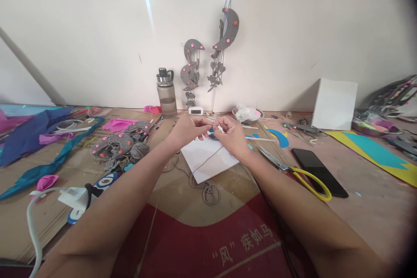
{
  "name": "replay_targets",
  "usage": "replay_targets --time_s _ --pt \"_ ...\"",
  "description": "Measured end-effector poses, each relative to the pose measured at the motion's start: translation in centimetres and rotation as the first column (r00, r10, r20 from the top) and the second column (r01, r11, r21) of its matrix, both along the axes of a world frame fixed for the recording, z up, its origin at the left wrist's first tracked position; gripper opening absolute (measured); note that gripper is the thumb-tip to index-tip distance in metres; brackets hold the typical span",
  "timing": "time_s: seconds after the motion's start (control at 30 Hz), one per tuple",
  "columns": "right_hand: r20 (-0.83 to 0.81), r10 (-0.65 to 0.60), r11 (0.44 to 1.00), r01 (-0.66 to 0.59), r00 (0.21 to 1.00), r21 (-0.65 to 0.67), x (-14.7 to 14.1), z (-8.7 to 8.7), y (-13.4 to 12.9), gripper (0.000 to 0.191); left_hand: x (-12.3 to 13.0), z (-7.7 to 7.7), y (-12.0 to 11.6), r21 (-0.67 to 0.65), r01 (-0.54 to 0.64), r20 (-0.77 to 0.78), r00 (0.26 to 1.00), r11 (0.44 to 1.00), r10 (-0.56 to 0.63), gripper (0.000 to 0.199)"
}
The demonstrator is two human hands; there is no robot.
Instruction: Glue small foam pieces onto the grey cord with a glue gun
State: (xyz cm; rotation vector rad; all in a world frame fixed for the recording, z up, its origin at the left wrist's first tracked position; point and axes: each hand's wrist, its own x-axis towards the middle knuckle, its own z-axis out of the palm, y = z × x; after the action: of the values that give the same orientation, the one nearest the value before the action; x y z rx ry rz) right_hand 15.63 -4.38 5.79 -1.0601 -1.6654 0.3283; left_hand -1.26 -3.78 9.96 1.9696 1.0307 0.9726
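Note:
My left hand (193,130) and my right hand (231,135) meet in front of me above a white board (208,160), fingertips pinched almost together. Grey yarn (208,159) runs from beneath my right hand across the board to a loose coil (210,193) on the cardboard. Right at the fingertips shows a small blue piece (211,130); whether it is held or lies behind cannot be made out. What my left fingertips pinch is too small to name.
Scissors with yellow handles (311,182) overlap a black phone (319,173) on the right. Grey felt pieces with pink dots (119,145) and a yarn ball lie left. A water bottle (167,93) stands by the wall, where crescent mobiles (230,30) hang. A white cable (34,226) is near-left.

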Motion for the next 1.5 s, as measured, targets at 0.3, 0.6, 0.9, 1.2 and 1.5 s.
replay_targets --time_s 0.3,0.6,0.9,1.2,1.5 --pt "0.001 0.011 0.998 -0.011 1.0 -0.065 -0.1 0.6 -0.6 0.016 0.6 -0.1 -0.3 -0.02 -0.136 0.104 0.985 0.991 0.137 0.012" --pt "-0.031 0.002 0.999 -0.003 1.0 -0.055 -0.2 0.5 -0.5 0.016 0.8 -0.4 -0.2 -0.055 -0.106 0.209 0.971 0.993 0.116 0.009" --pt "-0.044 -0.033 0.995 0.028 0.998 -0.096 -0.1 0.2 -0.3 0.013 0.4 -0.6 0.3 -0.037 -0.001 0.073 0.997 0.999 0.003 0.017" --pt "0.042 -0.041 0.999 0.041 0.998 -0.011 -0.4 0.3 -0.4 0.008 -0.1 -0.5 0.6 -0.141 0.085 0.121 0.99 0.986 -0.068 0.022" --pt "0.122 0.048 0.998 -0.044 0.991 -0.038 -0.4 0.1 -0.4 0.018 -0.7 -2.5 2.8 -0.124 -0.091 0.347 0.929 0.988 0.13 0.021"
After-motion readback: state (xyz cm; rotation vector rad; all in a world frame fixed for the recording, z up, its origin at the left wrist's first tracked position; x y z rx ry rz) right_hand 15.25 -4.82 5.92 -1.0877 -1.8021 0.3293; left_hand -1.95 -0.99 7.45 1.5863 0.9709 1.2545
